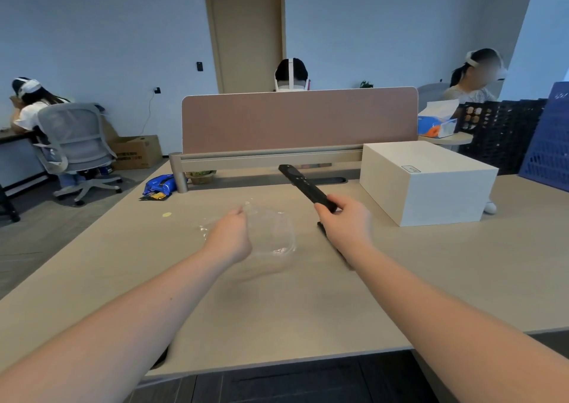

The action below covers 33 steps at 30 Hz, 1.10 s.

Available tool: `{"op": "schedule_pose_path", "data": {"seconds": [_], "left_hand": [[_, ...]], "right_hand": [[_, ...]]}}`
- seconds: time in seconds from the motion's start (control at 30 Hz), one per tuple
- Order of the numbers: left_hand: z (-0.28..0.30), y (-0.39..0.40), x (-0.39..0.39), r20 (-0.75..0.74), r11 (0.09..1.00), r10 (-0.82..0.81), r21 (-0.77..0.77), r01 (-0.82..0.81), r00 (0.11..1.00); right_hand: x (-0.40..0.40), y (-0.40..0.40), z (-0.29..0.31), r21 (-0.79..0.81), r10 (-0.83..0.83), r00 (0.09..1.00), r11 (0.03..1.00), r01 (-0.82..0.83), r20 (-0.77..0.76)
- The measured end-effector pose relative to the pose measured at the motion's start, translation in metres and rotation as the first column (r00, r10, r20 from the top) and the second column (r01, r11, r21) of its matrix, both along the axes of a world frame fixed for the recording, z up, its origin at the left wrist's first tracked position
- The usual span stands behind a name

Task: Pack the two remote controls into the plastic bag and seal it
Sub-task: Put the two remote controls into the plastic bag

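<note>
Even, cool light fills the room, bright and without hard shadows; only a faint, soft shadow lies on the counter (277,304) under the bag (271,233), whose creases catch small glints. The wide lens bows the walls and stretches the forearms at the lower corners. Detail is soft throughout, and a distant face is blurred.
</note>
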<state>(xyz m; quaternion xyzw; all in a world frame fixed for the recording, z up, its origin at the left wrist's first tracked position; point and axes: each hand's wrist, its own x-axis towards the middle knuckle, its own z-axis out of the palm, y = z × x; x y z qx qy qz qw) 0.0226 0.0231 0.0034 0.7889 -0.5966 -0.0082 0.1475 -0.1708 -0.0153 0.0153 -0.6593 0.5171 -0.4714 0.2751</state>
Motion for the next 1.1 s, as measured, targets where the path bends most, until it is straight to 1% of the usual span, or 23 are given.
{"op": "schedule_pose_path", "data": {"seconds": [0.07, 0.1, 0.27, 0.33, 0.4, 0.5, 0.6, 0.7, 0.8, 0.97, 1.03, 1.1], "left_hand": [[0.005, -0.001, -0.004, -0.026, 0.999, 0.018, -0.026, -0.019, 0.999], [0.007, -0.001, -0.004, -0.044, 0.999, 0.027, -0.04, -0.029, 0.999], [0.015, 0.0, -0.004, -0.114, 0.992, 0.032, -0.121, -0.046, 0.993], [0.012, 0.001, -0.006, -0.12, 0.989, -0.005, -0.147, -0.013, 0.993], [0.006, 0.003, -0.012, -0.096, 0.986, -0.077, -0.156, 0.062, 0.992], [-0.003, 0.005, -0.023, -0.078, 0.971, -0.2, -0.151, 0.187, 0.977], [-0.01, 0.005, -0.031, -0.078, 0.947, -0.301, -0.14, 0.289, 0.95], [-0.016, 0.006, -0.035, -0.089, 0.927, -0.365, -0.132, 0.352, 0.927], [-0.019, 0.007, -0.034, -0.095, 0.919, -0.388, -0.116, 0.377, 0.917], [-0.023, 0.007, -0.03, -0.098, 0.921, -0.388, -0.074, 0.382, 0.916], [-0.026, 0.006, -0.028, -0.098, 0.924, -0.381, -0.063, 0.376, 0.919], [-0.026, 0.007, -0.027, -0.102, 0.925, -0.378, -0.061, 0.374, 0.92]], "right_hand": [[0.003, 0.014, 0.008, 0.013, 0.092, 0.996, 0.996, -0.092, 0.012], [0.004, 0.02, 0.011, 0.02, 0.125, 0.992, 0.992, -0.125, -0.011], [0.003, 0.039, 0.008, 0.003, 0.14, 0.956, 0.99, -0.144, -0.258], [0.003, 0.039, -0.001, 0.002, 0.145, 0.924, 0.988, -0.155, -0.354], [0.005, 0.036, -0.013, -0.001, 0.136, 0.899, 0.989, -0.15, -0.416], [0.014, 0.026, -0.031, -0.005, 0.118, 0.887, 0.991, -0.135, -0.447], [0.026, 0.015, -0.046, 0.026, 0.119, 0.868, 0.992, -0.122, -0.483], [0.035, 0.005, -0.057, 0.073, 0.149, 0.878, 0.989, -0.13, -0.455], [0.044, -0.002, -0.062, 0.094, 0.178, 0.872, 0.984, -0.152, -0.457], [0.057, -0.01, -0.071, 0.153, 0.236, 0.772, 0.972, -0.18, -0.59], [0.062, -0.012, -0.074, 0.177, 0.257, 0.748, 0.966, -0.188, -0.612], [0.066, -0.016, -0.078, 0.167, 0.272, 0.725, 0.962, -0.215, -0.633]]}}
